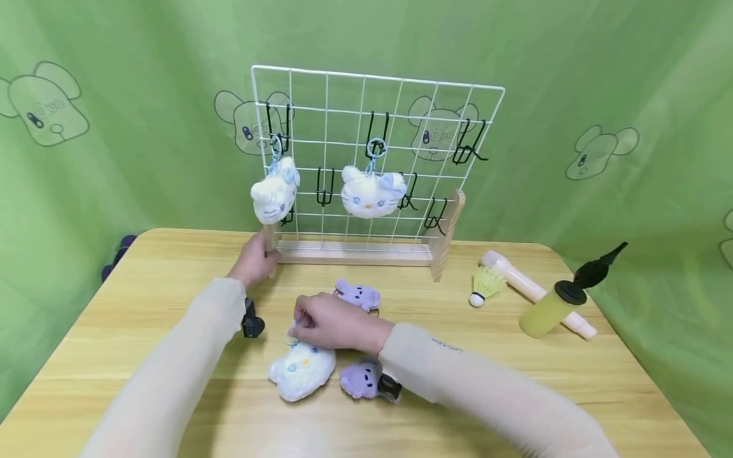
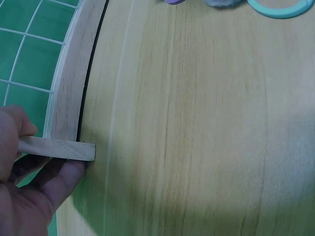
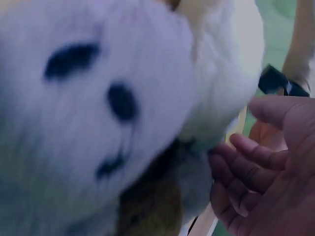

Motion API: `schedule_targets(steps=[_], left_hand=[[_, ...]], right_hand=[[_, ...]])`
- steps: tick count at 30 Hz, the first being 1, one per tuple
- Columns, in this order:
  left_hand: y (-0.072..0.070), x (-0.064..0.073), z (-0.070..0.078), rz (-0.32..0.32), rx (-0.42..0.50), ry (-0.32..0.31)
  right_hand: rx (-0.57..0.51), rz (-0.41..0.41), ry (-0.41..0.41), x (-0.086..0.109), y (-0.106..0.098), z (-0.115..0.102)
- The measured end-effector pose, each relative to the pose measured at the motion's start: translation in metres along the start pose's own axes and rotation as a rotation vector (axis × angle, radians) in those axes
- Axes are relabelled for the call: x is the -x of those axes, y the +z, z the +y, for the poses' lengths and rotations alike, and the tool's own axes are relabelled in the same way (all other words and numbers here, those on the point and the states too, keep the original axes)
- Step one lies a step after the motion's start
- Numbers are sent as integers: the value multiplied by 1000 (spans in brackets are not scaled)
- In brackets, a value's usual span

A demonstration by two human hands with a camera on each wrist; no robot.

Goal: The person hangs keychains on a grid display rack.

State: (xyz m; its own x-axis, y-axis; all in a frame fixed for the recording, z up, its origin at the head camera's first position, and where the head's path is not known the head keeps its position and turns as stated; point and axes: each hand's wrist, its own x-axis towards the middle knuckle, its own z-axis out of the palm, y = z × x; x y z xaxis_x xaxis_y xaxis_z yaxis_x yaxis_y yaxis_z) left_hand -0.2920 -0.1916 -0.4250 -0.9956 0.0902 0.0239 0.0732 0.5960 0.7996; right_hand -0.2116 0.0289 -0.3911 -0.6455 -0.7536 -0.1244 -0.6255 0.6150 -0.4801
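My left hand grips the wooden foot at the rack's left end, thumb on one side and fingers on the other. My right hand reaches down over a white plush cat-head keychain in front of the rack, its fingertips right at the ring. In the right wrist view its thumb and loosely bent fingers stand apart beside the white plush. A purple plush keychain lies under the right wrist and looms close in that wrist view. Another purple plush lies just behind the right hand.
A white wire grid rack bears several black hooks and two hanging white cat plushes, one left, one central. At right are a shuttlecock, a pale pink tube and a yellow bottle with a black nozzle.
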Motion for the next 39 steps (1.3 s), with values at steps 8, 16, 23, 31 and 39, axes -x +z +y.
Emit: schedule_targets(steps=[8, 16, 23, 31, 39], left_hand=[[-1, -1, 3, 7, -14, 5], [-1, -1, -1, 19, 0, 18], [-1, -1, 0, 18, 12, 8], [1, -1, 1, 13, 18, 17], [2, 1, 0, 8, 16, 8]], right_hand=[[234, -31, 32, -3, 7, -13], [347, -95, 43, -11, 14, -24], [299, -119, 30, -12, 18, -26], [158, -197, 61, -14, 18, -22], [190, -250, 92, -13, 17, -26]])
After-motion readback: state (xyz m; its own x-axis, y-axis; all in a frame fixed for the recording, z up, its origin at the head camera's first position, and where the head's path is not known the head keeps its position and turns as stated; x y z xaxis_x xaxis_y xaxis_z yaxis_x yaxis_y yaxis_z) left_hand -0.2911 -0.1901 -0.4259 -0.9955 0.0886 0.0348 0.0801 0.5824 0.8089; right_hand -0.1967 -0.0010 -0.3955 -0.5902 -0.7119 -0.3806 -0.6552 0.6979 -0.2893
